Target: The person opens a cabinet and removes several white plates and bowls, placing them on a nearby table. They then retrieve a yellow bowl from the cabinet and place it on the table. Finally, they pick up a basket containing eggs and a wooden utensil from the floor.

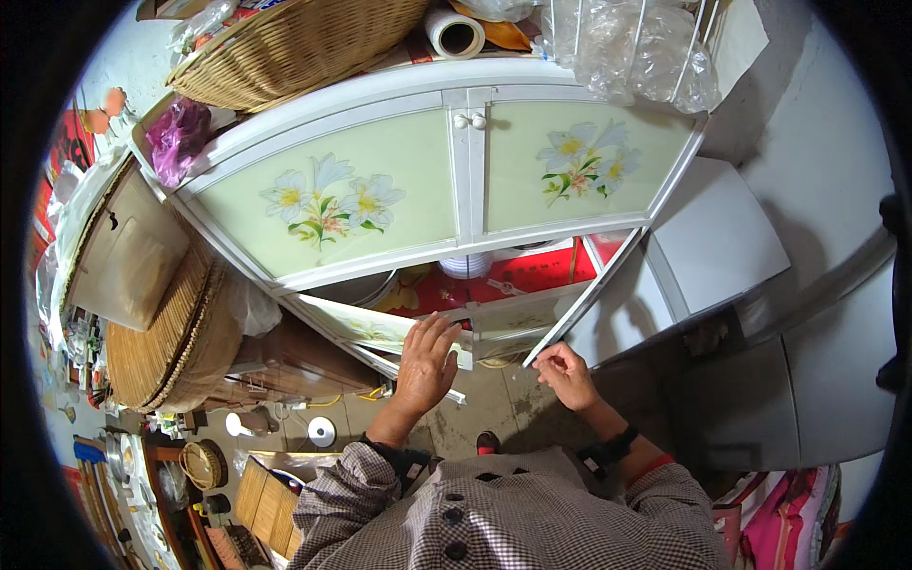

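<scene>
Before me stands a white-framed cabinet [458, 246] whose upper doors have pale green panels with printed lilies. Its lower doors stand ajar. My left hand [425, 363], fingers extended, is over the right end of the left lower door's flowered panel [367, 324]; whether it presses on the panel is unclear. Below that panel juts a white frame strip [456, 396]. My right hand [566, 374] has its fingers curled at the outer edge of the right lower door [581, 303]; a grip cannot be made out. Inside lie a red box [531, 274], a stack of white bowls [467, 265] and a metal pot [356, 292].
On the cabinet top are a wicker basket [299, 53], a roll of plastic film [456, 35] and clear plastic bags [634, 57]. Woven lids [164, 349] stand at the left. A white appliance [719, 228] stands close on the right. A round white object [322, 432] sits on the tiled floor.
</scene>
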Demonstrator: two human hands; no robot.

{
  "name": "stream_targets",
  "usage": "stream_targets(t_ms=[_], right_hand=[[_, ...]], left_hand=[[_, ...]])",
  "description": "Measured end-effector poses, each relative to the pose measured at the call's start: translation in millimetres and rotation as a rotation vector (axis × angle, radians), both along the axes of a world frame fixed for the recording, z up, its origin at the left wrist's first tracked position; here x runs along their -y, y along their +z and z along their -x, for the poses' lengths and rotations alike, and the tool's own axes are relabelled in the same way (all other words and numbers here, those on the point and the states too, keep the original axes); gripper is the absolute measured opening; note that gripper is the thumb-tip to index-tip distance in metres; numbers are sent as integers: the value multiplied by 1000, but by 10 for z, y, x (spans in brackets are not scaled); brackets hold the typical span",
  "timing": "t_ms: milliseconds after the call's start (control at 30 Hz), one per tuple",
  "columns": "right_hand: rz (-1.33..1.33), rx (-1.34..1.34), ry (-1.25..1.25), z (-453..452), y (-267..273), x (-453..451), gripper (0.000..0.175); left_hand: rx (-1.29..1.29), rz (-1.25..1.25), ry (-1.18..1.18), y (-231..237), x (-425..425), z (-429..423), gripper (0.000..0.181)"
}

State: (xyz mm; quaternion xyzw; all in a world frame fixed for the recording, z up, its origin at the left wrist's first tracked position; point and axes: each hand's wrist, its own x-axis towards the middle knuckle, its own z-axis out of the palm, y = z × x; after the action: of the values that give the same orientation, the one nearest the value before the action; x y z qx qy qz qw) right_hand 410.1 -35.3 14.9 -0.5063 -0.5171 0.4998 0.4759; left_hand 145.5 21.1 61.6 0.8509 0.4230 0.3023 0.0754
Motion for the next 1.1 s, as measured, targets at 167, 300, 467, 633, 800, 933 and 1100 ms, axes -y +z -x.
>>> stream_targets(t_ms=[167,300,467,633,800,933,1100], right_hand=[[60,-13,-16,95,38,-56,11],[75,-9,2,183,20,-236,11],[-14,-46,12,359,-108,-611,7],[-136,172,-22,486,-163,-956,12],[-181,235,-122,659,-162,-1232,23],[-162,238,-163,722,-149,-1354,22],[-152,128,-144,751,-157,-1434,22]], left_hand=[[14,3,-14,-2,-51,-14,45],[3,12,-3,-24,-133,-45,46],[-4,16,32,-49,-233,-111,47],[31,-14,62,-84,-362,-197,47],[109,-17,45,-126,-504,-209,45],[179,-25,-12,-144,-645,-168,41],[201,-42,-2,-168,-726,-164,35]])
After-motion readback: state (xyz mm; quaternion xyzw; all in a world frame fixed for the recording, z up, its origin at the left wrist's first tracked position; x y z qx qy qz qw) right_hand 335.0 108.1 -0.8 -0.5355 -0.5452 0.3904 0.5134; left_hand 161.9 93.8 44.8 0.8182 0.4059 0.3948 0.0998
